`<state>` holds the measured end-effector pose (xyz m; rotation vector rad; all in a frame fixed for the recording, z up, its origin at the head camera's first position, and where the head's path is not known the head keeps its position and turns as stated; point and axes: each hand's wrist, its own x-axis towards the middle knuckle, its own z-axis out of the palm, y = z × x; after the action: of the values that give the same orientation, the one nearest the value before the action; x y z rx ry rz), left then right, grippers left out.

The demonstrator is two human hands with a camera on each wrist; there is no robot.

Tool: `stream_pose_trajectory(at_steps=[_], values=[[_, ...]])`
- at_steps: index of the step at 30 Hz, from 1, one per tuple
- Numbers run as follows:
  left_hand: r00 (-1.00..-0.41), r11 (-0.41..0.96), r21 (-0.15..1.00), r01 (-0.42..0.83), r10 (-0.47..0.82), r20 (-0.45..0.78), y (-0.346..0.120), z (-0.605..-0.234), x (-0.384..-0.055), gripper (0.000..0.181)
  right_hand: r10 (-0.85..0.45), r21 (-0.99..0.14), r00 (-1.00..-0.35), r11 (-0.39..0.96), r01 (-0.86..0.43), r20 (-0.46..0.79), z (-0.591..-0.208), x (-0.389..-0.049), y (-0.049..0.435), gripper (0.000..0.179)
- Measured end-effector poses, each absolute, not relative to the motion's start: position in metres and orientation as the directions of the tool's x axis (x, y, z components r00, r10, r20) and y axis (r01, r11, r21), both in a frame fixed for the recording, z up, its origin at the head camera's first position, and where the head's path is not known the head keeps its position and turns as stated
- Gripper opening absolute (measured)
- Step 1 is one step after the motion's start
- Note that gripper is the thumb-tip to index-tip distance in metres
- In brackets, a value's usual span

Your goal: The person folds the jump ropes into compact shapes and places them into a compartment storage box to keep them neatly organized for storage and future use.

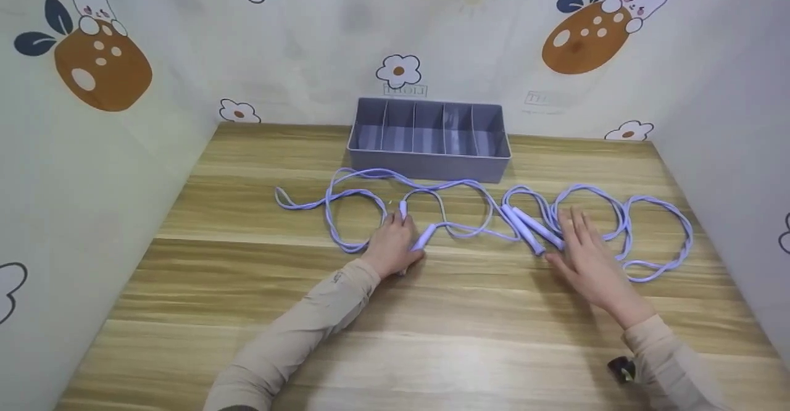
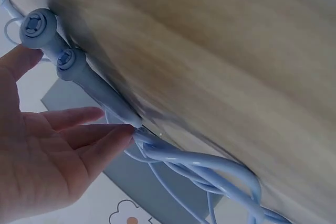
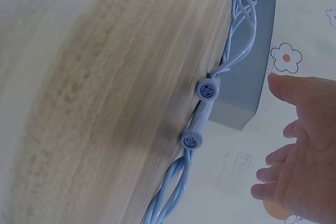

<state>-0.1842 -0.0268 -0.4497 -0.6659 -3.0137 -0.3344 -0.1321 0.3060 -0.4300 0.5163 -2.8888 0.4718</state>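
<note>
Two light-purple jump ropes lie in loose loops on the table. My left hand [image 1: 392,244] is over the left jump rope [image 1: 333,220], between its two handles [image 1: 424,238]. In the left wrist view its thumb is right at one handle [image 2: 39,30], and its extended fingertips [image 2: 128,132] reach the tip of the other handle [image 2: 105,95], where the cord begins. My right hand [image 1: 589,263], fingers extended, is above the right jump rope [image 1: 685,238], beside its paired handles [image 1: 523,229]. The right wrist view shows that hand apart from the handles [image 3: 207,90], holding nothing.
A grey box [image 1: 432,167] with several compartments stands at the back of the wooden table [image 1: 432,324], close behind the ropes. Patterned walls [image 1: 296,59] enclose the back and both sides. A small dark object [image 1: 620,369] sits at the right sleeve.
</note>
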Motion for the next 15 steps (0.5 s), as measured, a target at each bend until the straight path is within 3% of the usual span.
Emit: stream_pose_trajectory(at_steps=[4, 15], values=[[-0.921, 0.9, 0.192, 0.39, 0.383, 0.075, -0.0231, -0.4513, -0.1888, 0.068, -0.317, -0.269, -0.922, 0.889, -0.371, 0.224, -0.4321, -0.1334, 0.3047, 0.072], [-0.922, 0.911, 0.175, 0.373, 0.343, 0.178, -0.0169, -0.453, -0.1926, 0.03, -0.338, -0.26, -0.914, 0.883, -0.391, 0.225, -0.4333, -0.1349, 0.3029, 0.073]])
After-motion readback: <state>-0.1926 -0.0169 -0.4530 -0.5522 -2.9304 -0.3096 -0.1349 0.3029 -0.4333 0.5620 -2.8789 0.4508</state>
